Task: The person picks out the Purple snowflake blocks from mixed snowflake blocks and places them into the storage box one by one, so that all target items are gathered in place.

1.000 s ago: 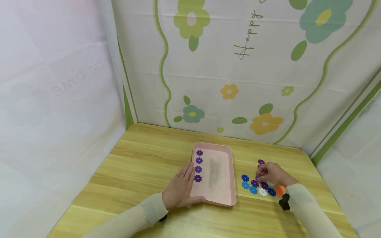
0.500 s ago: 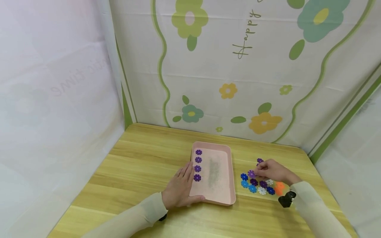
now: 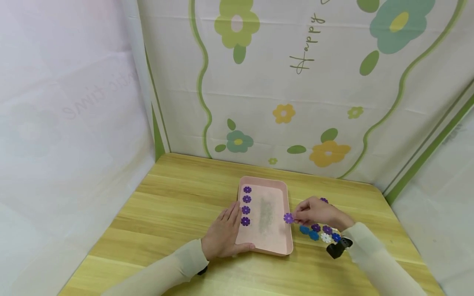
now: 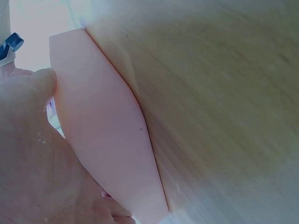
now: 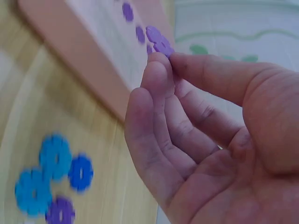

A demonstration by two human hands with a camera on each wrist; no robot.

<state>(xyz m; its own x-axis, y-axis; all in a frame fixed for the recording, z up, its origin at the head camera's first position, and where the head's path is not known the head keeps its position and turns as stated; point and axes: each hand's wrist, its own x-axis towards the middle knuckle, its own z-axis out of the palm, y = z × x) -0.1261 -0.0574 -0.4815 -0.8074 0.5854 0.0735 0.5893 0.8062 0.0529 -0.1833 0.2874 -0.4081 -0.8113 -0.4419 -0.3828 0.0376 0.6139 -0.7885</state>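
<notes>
My right hand pinches a light purple snowflake disc between thumb and fingertips, over the right rim of the pink tray. In the right wrist view the notched edge of that snowflake disc sticks out past the fingertips. My left hand rests with extended fingers along the tray's left side, its thumb at the near left corner. Several dark purple discs lie in a column inside the tray, along its left wall. The left wrist view shows the tray's outer wall against the left hand.
Right of the tray, loose snowflake discs lie on the wooden table: light blue, white, dark purple and dark blue. The right hand and forearm hide part of this group. Printed fabric walls enclose the table.
My right hand has lifted the light purple snowflake disc from the loose group and carried it left to the tray's right rim. The left hand has stayed on the tray.
</notes>
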